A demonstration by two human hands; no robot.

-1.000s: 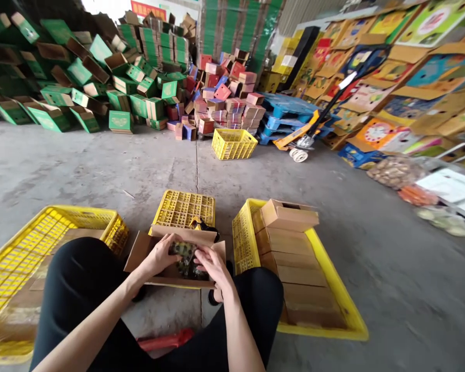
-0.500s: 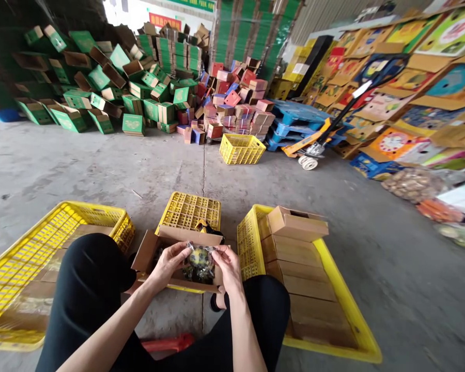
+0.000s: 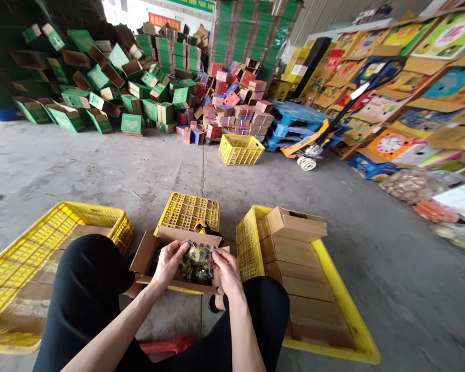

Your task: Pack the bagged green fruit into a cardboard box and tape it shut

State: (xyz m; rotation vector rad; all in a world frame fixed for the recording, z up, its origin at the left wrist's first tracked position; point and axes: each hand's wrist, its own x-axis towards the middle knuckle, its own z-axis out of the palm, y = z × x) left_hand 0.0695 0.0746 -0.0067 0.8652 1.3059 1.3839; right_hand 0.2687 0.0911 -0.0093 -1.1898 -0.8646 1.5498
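My left hand (image 3: 169,264) and my right hand (image 3: 228,269) pinch the two upper corners of a clear plastic bag (image 3: 200,252) with a yellow and dark pattern. It is stretched between them above an open cardboard box (image 3: 142,254). Inside the box lie dark, shiny, plastic-wrapped contents (image 3: 200,275), which I cannot make out further. The box rests on a yellow crate with a grid surface (image 3: 190,206). A yellow and black object (image 3: 203,226), perhaps a tape dispenser, lies just behind the box, partly hidden.
Yellow crates holding cardboard boxes stand at left (image 3: 77,209) and right (image 3: 358,310). Something red (image 3: 170,345) lies between my legs. Ahead are another yellow crate (image 3: 241,150), a pallet jack (image 3: 313,147), blue pallets (image 3: 294,116) and heaped green boxes (image 3: 132,124).
The plastic bag is spread flatter and wider between my fingers, with its pattern more visible. Both hands stay nearly in place, and the view shifts slightly.
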